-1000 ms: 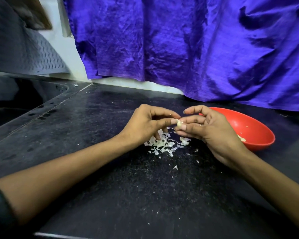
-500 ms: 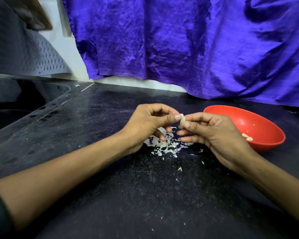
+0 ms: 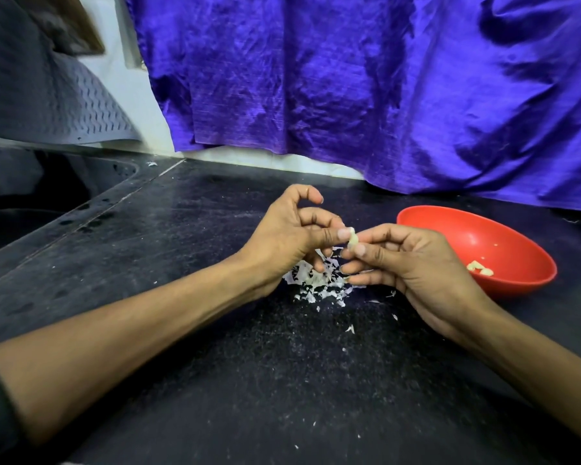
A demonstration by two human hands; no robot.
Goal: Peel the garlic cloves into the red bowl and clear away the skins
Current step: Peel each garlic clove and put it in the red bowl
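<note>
purple cloth (image 3: 366, 78) is hanging behind the dark counter (image 3: 249, 380). red bowl (image 3: 503, 243) is sitting right of both hands, holding peeled cloves (image 3: 480, 267). left hand (image 3: 291, 234) and right hand (image 3: 413, 260) are pinching 1 garlic clove (image 3: 352, 239) between fingertips, above the skin pile (image 3: 319, 283).

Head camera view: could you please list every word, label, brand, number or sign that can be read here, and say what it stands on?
None: no readable text shows anywhere in this view.
The red bowl, the purple cloth, the grey mat and the black counter carry no lettering or labels.
Neither hand nor the garlic clove bears any mark.
</note>
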